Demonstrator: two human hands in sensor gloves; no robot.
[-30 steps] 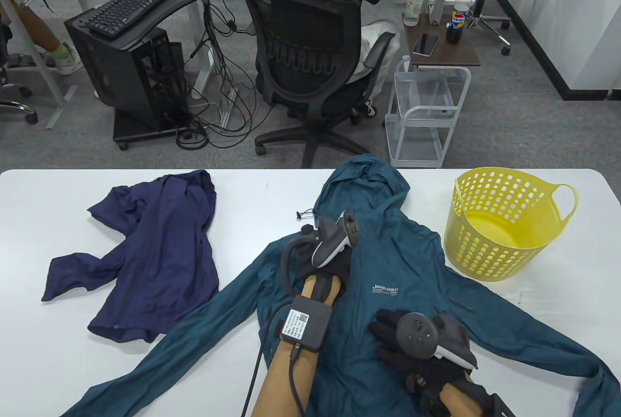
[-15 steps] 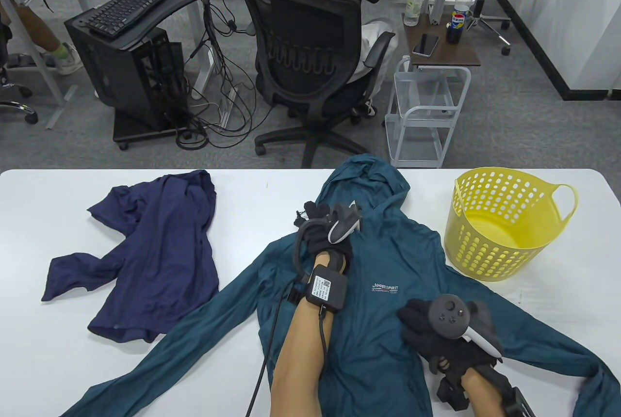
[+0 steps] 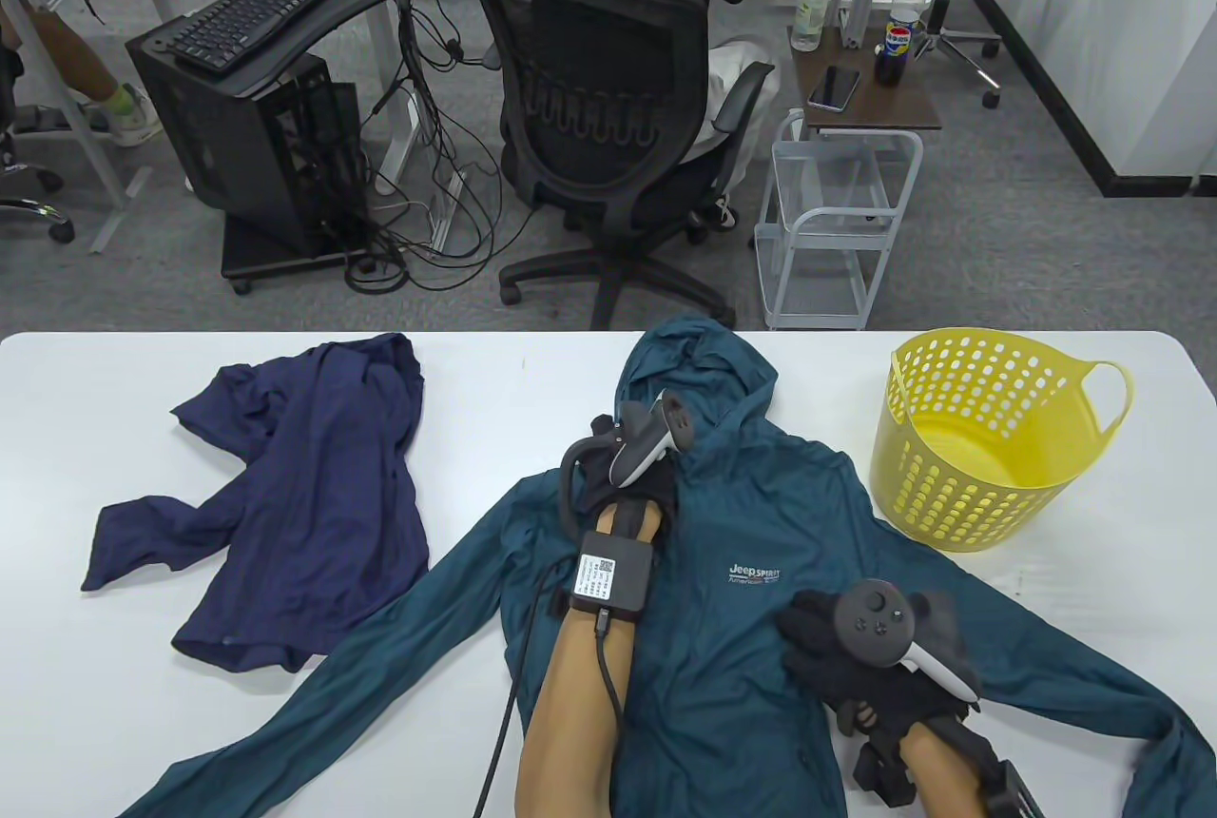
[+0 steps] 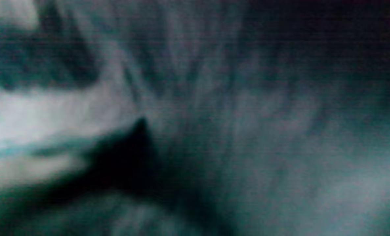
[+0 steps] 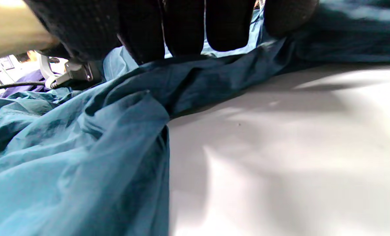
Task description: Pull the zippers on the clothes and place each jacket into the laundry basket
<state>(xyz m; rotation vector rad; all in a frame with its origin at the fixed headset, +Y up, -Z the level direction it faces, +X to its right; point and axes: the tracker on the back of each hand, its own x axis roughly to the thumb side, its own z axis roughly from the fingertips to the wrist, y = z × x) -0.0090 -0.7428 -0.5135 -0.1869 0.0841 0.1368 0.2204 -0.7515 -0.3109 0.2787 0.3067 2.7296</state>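
Table view: left hand (image 3: 627, 466) has slid back from the collar of the teal jacket (image 3: 723, 666) on the desk, grip hidden so can't tell, right hand (image 3: 856, 656) fingers flat pressing its front; zipper looks done, yellow basket (image 3: 989, 495) next.

Left wrist view blurred to teal smears; left hand (image 3: 623, 476) fingers hidden under tracker; teal jacket (image 3: 723, 514) sleeves cut off below.
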